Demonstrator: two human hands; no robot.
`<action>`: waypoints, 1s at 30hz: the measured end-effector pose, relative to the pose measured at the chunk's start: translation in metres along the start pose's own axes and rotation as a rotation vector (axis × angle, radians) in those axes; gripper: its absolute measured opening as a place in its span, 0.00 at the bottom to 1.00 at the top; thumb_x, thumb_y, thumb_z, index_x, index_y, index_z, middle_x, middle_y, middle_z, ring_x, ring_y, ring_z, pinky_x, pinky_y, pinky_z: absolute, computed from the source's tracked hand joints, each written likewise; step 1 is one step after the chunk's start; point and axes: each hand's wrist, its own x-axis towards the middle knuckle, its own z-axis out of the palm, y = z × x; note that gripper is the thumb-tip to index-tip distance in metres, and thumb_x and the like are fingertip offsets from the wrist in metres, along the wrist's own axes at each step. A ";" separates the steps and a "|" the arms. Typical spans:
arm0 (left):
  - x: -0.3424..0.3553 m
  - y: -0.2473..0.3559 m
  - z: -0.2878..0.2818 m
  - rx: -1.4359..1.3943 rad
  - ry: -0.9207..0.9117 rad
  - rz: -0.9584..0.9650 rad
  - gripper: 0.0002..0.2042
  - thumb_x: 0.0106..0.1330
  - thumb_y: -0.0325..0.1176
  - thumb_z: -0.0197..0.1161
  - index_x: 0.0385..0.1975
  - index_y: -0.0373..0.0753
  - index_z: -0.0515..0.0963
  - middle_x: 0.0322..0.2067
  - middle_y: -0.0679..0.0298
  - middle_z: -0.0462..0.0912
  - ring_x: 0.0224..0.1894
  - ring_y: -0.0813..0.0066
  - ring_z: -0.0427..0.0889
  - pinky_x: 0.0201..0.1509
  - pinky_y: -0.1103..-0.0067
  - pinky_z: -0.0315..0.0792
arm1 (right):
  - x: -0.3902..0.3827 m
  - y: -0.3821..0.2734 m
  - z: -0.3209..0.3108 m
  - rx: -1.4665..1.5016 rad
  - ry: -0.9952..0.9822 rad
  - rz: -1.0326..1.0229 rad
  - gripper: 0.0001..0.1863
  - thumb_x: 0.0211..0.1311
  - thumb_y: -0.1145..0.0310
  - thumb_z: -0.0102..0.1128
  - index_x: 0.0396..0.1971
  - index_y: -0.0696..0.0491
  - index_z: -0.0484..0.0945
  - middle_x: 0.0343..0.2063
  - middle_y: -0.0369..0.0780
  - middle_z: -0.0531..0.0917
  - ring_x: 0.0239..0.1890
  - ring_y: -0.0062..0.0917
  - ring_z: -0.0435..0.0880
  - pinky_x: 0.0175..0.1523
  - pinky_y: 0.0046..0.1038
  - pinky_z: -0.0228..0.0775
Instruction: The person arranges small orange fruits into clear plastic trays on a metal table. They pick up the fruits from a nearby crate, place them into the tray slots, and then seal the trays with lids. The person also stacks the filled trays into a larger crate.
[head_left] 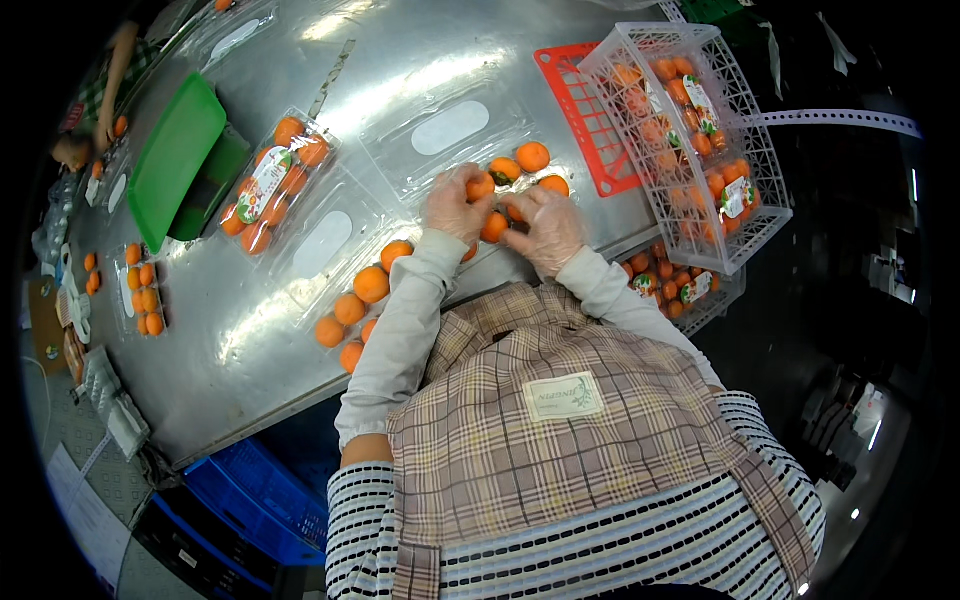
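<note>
At the table's near edge, my gloved left hand (455, 208) has its fingers closed on a small orange (480, 187). My gloved right hand (552, 228) curls its fingers around another orange (515, 212), partly hidden. Both hands work over a clear plastic clamshell whose lid, with a white oval label (450, 127), lies open beyond them. An orange with a green leaf (504, 171) and a few more oranges (533, 156) sit in its tray. To the left, a second open clamshell holds several oranges (371, 285); my left forearm covers part of it.
A closed, labelled pack of oranges (268, 192) lies beside a green bin (172, 165) at left. On the right, a clear crate (735, 225) of packs leans by a red crate (612, 170). Blue crates (255, 500) sit below the table. Another person's arm (118, 85) reaches in far left.
</note>
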 end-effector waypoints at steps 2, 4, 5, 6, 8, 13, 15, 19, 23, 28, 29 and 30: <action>-0.007 -0.009 -0.007 -0.031 0.073 -0.047 0.18 0.58 0.34 0.71 0.49 0.42 0.80 0.45 0.59 0.86 0.44 0.60 0.84 0.54 0.69 0.77 | -0.001 -0.009 0.007 -0.069 0.001 -0.030 0.31 0.43 0.55 0.76 0.51 0.46 0.81 0.38 0.39 0.81 0.43 0.35 0.82 0.46 0.38 0.76; -0.017 -0.018 -0.019 -0.098 0.132 -0.122 0.18 0.58 0.35 0.71 0.49 0.43 0.81 0.44 0.59 0.86 0.43 0.61 0.84 0.54 0.69 0.77 | 0.001 -0.010 0.011 -0.123 0.008 -0.081 0.31 0.43 0.55 0.76 0.51 0.46 0.81 0.38 0.39 0.81 0.43 0.35 0.82 0.46 0.38 0.75; -0.024 -0.020 -0.027 -0.151 0.151 -0.175 0.18 0.58 0.36 0.71 0.49 0.43 0.82 0.43 0.59 0.86 0.43 0.62 0.84 0.53 0.69 0.77 | 0.001 -0.012 0.012 -0.151 0.008 -0.106 0.31 0.43 0.55 0.76 0.51 0.47 0.80 0.39 0.39 0.80 0.43 0.35 0.82 0.46 0.38 0.75; -0.031 -0.017 -0.036 -0.204 0.175 -0.227 0.18 0.57 0.37 0.71 0.49 0.44 0.83 0.42 0.60 0.86 0.42 0.62 0.84 0.53 0.69 0.77 | 0.000 -0.013 0.013 -0.125 0.005 -0.114 0.31 0.43 0.56 0.76 0.51 0.47 0.81 0.39 0.38 0.81 0.43 0.35 0.81 0.46 0.38 0.76; -0.049 -0.004 -0.052 -0.012 0.076 -0.261 0.18 0.56 0.38 0.72 0.47 0.44 0.84 0.38 0.61 0.85 0.41 0.63 0.84 0.51 0.69 0.77 | -0.003 -0.013 0.014 -0.073 -0.003 -0.126 0.29 0.42 0.58 0.76 0.50 0.46 0.81 0.39 0.38 0.81 0.43 0.36 0.81 0.46 0.39 0.76; -0.075 0.021 -0.060 0.456 -0.091 -0.022 0.20 0.50 0.45 0.76 0.44 0.48 0.86 0.37 0.66 0.80 0.43 0.64 0.80 0.47 0.67 0.75 | -0.008 -0.012 0.018 0.008 0.073 -0.135 0.24 0.44 0.63 0.74 0.45 0.47 0.83 0.37 0.39 0.81 0.43 0.36 0.82 0.45 0.40 0.76; -0.078 0.022 -0.057 0.494 -0.125 0.008 0.22 0.48 0.45 0.77 0.45 0.48 0.85 0.41 0.66 0.79 0.45 0.64 0.79 0.49 0.67 0.74 | -0.009 -0.013 0.018 0.026 0.075 -0.133 0.22 0.44 0.64 0.74 0.44 0.47 0.84 0.36 0.39 0.82 0.41 0.37 0.82 0.44 0.40 0.77; -0.079 0.019 -0.053 0.437 -0.105 0.057 0.21 0.48 0.40 0.78 0.44 0.47 0.84 0.41 0.65 0.80 0.46 0.62 0.79 0.50 0.67 0.75 | -0.013 -0.011 0.023 0.095 0.083 -0.068 0.20 0.47 0.64 0.72 0.44 0.47 0.84 0.35 0.40 0.82 0.38 0.38 0.82 0.43 0.40 0.77; -0.085 0.009 -0.047 0.304 -0.083 0.148 0.20 0.48 0.36 0.78 0.42 0.45 0.80 0.38 0.64 0.81 0.44 0.60 0.80 0.48 0.67 0.76 | -0.016 -0.009 0.021 0.128 0.099 -0.008 0.18 0.51 0.63 0.69 0.44 0.46 0.84 0.35 0.40 0.82 0.38 0.38 0.83 0.43 0.40 0.77; -0.087 0.011 -0.045 0.209 -0.094 0.035 0.20 0.51 0.31 0.74 0.45 0.44 0.79 0.38 0.64 0.83 0.46 0.60 0.81 0.51 0.69 0.77 | -0.019 -0.014 0.018 0.173 0.071 0.065 0.17 0.52 0.64 0.67 0.45 0.46 0.84 0.37 0.40 0.83 0.39 0.39 0.83 0.44 0.40 0.77; -0.085 0.016 -0.047 0.184 -0.083 0.001 0.19 0.52 0.31 0.74 0.45 0.44 0.78 0.38 0.64 0.83 0.47 0.60 0.81 0.51 0.70 0.77 | -0.020 -0.015 0.017 0.196 0.071 0.087 0.17 0.52 0.64 0.67 0.45 0.47 0.84 0.37 0.40 0.83 0.39 0.40 0.83 0.45 0.40 0.77; -0.084 0.022 -0.049 0.065 -0.048 -0.071 0.20 0.52 0.31 0.74 0.46 0.43 0.78 0.39 0.64 0.83 0.48 0.62 0.81 0.52 0.71 0.77 | -0.020 -0.016 0.015 0.254 0.068 0.073 0.19 0.52 0.65 0.68 0.47 0.47 0.83 0.39 0.41 0.83 0.40 0.40 0.83 0.46 0.40 0.77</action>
